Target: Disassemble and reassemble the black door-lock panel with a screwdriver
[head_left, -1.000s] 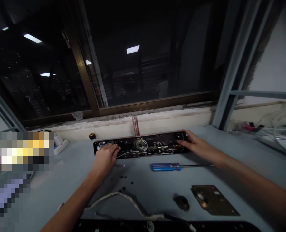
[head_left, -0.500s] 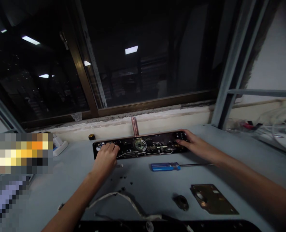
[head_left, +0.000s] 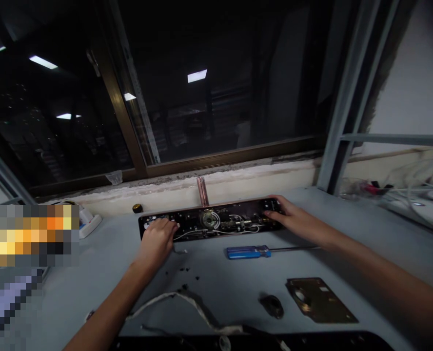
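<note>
A long dark lock panel [head_left: 216,222] lies open-side up on the grey table [head_left: 348,243], showing wires and a round metal part inside. My left hand [head_left: 157,240] rests on its left end with the fingers curled onto the panel. My right hand [head_left: 289,217] holds the panel's right end, fingers bent over its edge. A copper-coloured handle [head_left: 202,190] stands up behind the panel's middle.
A blue-handled screwdriver [head_left: 253,251] lies just in front of the panel. Nearer me are small loose screws [head_left: 187,278], a brass plate [head_left: 319,300], a dark round part [head_left: 272,305], a braided cable [head_left: 187,302] and another dark panel [head_left: 238,340]. A window sill runs behind.
Both hands stay on the panel's ends. The view has shifted slightly; the panel and hands sit a little further left and higher in the picture.
</note>
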Motion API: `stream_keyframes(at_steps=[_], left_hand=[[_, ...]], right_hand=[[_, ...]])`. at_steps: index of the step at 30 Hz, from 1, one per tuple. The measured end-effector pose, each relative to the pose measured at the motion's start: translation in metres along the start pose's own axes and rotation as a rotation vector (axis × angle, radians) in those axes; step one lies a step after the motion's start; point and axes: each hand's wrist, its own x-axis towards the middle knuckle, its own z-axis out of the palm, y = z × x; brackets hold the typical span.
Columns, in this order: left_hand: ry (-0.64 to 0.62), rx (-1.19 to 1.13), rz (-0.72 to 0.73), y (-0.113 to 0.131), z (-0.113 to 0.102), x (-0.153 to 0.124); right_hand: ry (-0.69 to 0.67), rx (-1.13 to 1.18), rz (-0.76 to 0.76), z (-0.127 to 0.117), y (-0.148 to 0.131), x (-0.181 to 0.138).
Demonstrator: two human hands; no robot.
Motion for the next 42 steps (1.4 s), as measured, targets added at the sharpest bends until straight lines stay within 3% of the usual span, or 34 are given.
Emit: stream_keyframes(at_steps=[8, 17, 30, 42], left_hand=[[-0.065, 0.119, -0.002, 0.006, -0.006, 0.001], [-0.103, -0.06, -0.2, 0.01, -0.004, 0.003], [-0.103, 0.192, 0.057, 0.008, -0.014, 0.004], [0.012, 0.056, 0.091, 0.0, -0.004, 0.0]], right_hand=[[-0.001, -0.004, 0.018, 0.0, -0.004, -0.001], [-0.019, 0.001, 0.027, -0.001, -0.006, -0.001], [-0.006, -0.003, 0.022, 0.0, 0.0, 0.001], [0.005, -0.005, 0.027, 0.0, -0.002, 0.0]])
